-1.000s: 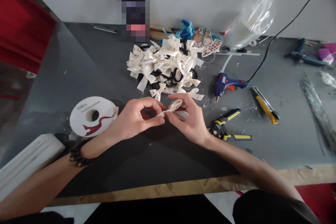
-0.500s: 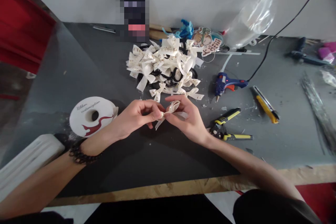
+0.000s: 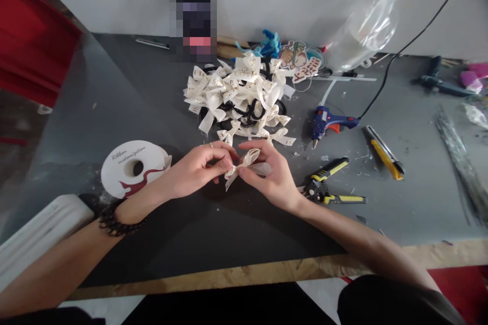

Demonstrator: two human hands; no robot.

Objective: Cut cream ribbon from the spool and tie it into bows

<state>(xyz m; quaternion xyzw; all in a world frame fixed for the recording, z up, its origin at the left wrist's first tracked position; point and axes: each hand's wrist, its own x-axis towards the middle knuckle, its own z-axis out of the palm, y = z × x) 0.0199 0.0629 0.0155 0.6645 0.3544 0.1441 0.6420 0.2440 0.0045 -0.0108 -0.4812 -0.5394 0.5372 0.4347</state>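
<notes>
Both of my hands meet over the dark table (image 3: 198, 233) and pinch a small cream ribbon bow (image 3: 247, 161). My left hand (image 3: 194, 171) grips its left side with thumb and fingers closed. My right hand (image 3: 271, 177) pinches the middle and right loop. A loose tail of the bow hangs down between them. Just beyond my hands lies a pile of finished cream bows (image 3: 238, 94) mixed with black hair ties.
A white ribbon spool (image 3: 131, 167) sits at the left, a white box (image 3: 38, 236) nearer me. To the right lie a blue glue gun (image 3: 330, 122) with its cord, yellow-handled pliers (image 3: 331, 185), a yellow utility knife (image 3: 383, 151) and a clear plastic bag (image 3: 368, 25).
My left hand has shifted its pinch closer to the bow's middle, and a ribbon tail now hangs down below it. Both hands have stayed in about the same place.
</notes>
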